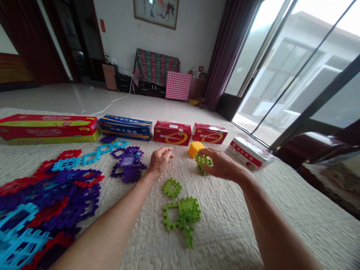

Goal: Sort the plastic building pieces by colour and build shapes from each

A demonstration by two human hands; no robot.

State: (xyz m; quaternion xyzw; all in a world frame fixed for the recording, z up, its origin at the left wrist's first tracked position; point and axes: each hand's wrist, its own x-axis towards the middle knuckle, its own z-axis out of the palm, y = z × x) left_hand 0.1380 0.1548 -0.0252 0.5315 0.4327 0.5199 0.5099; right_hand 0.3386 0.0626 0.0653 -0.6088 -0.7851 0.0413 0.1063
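My right hand [222,163] has its thumb and fingers closed on a light-green block [203,160] built of notched plastic tiles, holding it at the bedding. Just behind that block sits a yellow cube [196,149] of the same tile kind. My left hand [161,160] is curled into a loose fist, apart from the blocks, and nothing shows in its fingers. Between my forearms lies a single green tile [172,188]. Nearer to me is a small heap of green tiles [182,212], some with open frames, one shaped like an arrow.
Purple tiles [129,165] lie left of my left hand. A large pile of red, blue and purple tiles [56,195] covers the left side. Along the back stand a long red-green box [49,129], a blue box [126,128], two red boxes [172,133] and a white-red box [249,153].
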